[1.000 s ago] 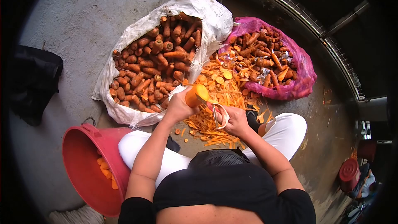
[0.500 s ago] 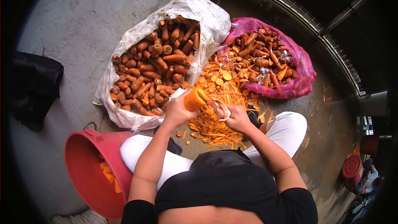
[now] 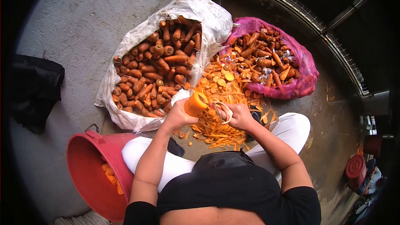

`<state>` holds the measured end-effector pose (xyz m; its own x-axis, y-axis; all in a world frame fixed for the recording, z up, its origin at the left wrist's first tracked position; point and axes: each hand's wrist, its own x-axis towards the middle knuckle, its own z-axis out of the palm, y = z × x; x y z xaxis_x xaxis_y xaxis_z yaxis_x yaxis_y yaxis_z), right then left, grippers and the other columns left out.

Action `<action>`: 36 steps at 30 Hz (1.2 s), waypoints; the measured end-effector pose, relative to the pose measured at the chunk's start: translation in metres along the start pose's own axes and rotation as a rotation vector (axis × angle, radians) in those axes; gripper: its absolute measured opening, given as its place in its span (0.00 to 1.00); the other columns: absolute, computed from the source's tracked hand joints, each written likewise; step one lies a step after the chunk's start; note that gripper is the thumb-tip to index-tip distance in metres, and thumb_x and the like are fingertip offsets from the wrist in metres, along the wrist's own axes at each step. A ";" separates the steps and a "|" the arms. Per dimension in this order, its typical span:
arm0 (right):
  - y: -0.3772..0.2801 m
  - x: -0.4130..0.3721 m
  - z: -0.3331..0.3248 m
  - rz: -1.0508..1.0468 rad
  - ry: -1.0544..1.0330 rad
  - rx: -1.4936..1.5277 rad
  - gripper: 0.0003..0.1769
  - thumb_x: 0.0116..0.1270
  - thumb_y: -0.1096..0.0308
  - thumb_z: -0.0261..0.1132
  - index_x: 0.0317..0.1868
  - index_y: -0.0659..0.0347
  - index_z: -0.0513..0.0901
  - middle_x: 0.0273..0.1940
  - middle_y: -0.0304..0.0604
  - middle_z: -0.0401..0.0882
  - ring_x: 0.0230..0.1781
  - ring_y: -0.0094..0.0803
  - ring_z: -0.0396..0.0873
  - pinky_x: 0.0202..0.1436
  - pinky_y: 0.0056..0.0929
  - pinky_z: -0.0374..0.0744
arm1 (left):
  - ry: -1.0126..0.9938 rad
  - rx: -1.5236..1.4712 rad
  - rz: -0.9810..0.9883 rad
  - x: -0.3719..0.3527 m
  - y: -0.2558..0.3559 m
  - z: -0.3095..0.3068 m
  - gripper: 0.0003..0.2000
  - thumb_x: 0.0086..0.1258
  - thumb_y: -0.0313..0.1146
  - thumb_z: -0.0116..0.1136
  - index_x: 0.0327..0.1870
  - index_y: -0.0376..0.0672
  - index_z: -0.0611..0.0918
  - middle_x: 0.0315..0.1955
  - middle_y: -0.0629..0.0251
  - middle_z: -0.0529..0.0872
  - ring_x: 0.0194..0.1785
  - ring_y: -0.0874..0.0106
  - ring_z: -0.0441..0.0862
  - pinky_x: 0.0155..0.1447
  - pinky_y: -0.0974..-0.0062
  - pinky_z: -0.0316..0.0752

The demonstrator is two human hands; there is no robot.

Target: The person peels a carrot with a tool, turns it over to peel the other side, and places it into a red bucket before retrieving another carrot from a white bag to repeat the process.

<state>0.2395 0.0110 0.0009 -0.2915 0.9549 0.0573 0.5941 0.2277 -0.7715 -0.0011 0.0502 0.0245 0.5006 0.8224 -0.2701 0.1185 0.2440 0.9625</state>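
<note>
My left hand (image 3: 178, 116) is closed around a thick, bright orange carrot (image 3: 195, 104), its cut end with a dark spot facing right. In my right hand (image 3: 241, 116) is a peeler (image 3: 225, 112) with a pale loop-shaped frame, its tip close to the carrot's cut end. Under both hands a heap of carrot peelings (image 3: 221, 129) and sliced-off ends spreads over the floor. Just beyond my left hand stands an open white sack (image 3: 127, 54) full of unpeeled carrots (image 3: 152, 75).
A purple mesh sack (image 3: 306, 68) with carrots and scraps lies at the right. By my left knee a red bucket (image 3: 81, 175) leans on its side, a few peeled orange pieces (image 3: 109, 173) inside. Black cloth (image 3: 37, 87) lies far left. Another person (image 3: 373, 179) is at the far right near a red container (image 3: 356, 171).
The peeler has drawn slightly right and down, away from the carrot's cut end. My left hand keeps its hold on the carrot, tilted a little differently.
</note>
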 end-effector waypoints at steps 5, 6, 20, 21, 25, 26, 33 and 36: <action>0.032 0.006 0.018 -0.050 0.050 -0.073 0.20 0.66 0.44 0.60 0.40 0.49 0.86 0.19 0.48 0.77 0.19 0.46 0.78 0.23 0.40 0.74 | -0.040 -0.015 -0.172 0.006 -0.008 -0.004 0.16 0.43 0.20 0.59 0.38 0.35 0.78 0.26 0.71 0.80 0.28 0.81 0.76 0.33 0.81 0.72; 0.037 0.006 0.021 -0.046 0.053 -0.071 0.20 0.66 0.44 0.60 0.40 0.49 0.86 0.19 0.48 0.77 0.19 0.46 0.77 0.23 0.40 0.74 | -0.061 -0.063 -0.199 0.009 -0.013 -0.006 0.15 0.43 0.21 0.59 0.37 0.35 0.78 0.25 0.71 0.80 0.27 0.81 0.75 0.32 0.81 0.71; 0.101 -0.009 0.024 0.414 0.012 0.037 0.20 0.68 0.46 0.57 0.42 0.51 0.86 0.23 0.51 0.79 0.22 0.44 0.79 0.25 0.39 0.75 | -0.363 -0.354 -0.192 0.002 -0.015 -0.011 0.21 0.37 0.24 0.63 0.38 0.37 0.77 0.22 0.68 0.77 0.24 0.77 0.74 0.29 0.78 0.70; 0.106 -0.004 0.016 0.525 0.007 0.034 0.19 0.68 0.49 0.57 0.41 0.54 0.86 0.24 0.50 0.80 0.23 0.43 0.80 0.27 0.38 0.76 | -0.345 -0.369 -0.176 0.001 -0.011 -0.012 0.21 0.37 0.24 0.62 0.38 0.37 0.77 0.22 0.68 0.77 0.24 0.77 0.74 0.29 0.78 0.69; 0.074 -0.001 -0.001 0.397 0.115 0.066 0.17 0.67 0.54 0.59 0.41 0.58 0.85 0.29 0.47 0.83 0.29 0.36 0.82 0.33 0.33 0.77 | -0.326 -0.335 -0.159 0.002 -0.009 -0.015 0.20 0.37 0.24 0.63 0.38 0.38 0.77 0.23 0.68 0.78 0.25 0.78 0.75 0.29 0.80 0.69; 0.067 -0.004 0.007 0.217 0.202 0.222 0.15 0.66 0.53 0.62 0.41 0.55 0.85 0.27 0.48 0.82 0.26 0.39 0.81 0.30 0.34 0.76 | -0.324 -0.304 -0.170 0.003 -0.011 -0.016 0.19 0.37 0.24 0.63 0.37 0.38 0.77 0.24 0.68 0.78 0.25 0.78 0.75 0.30 0.80 0.69; -0.025 -0.004 -0.015 -0.002 -0.023 0.047 0.17 0.66 0.47 0.62 0.44 0.49 0.86 0.22 0.49 0.80 0.21 0.46 0.79 0.26 0.39 0.75 | -0.192 -0.150 -0.190 0.006 -0.006 -0.008 0.20 0.40 0.22 0.61 0.41 0.38 0.79 0.27 0.70 0.79 0.28 0.79 0.77 0.33 0.80 0.73; -0.029 -0.003 -0.018 0.014 -0.055 -0.015 0.19 0.66 0.44 0.60 0.44 0.48 0.86 0.21 0.50 0.79 0.21 0.48 0.78 0.26 0.41 0.74 | -0.188 -0.092 -0.144 0.005 -0.003 -0.006 0.17 0.43 0.23 0.61 0.39 0.37 0.80 0.29 0.73 0.80 0.32 0.82 0.75 0.38 0.81 0.70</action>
<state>0.2372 0.0048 0.0346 -0.3238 0.9460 0.0114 0.6097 0.2179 -0.7621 -0.0043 0.0571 0.0202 0.6362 0.6676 -0.3867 0.1257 0.4048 0.9057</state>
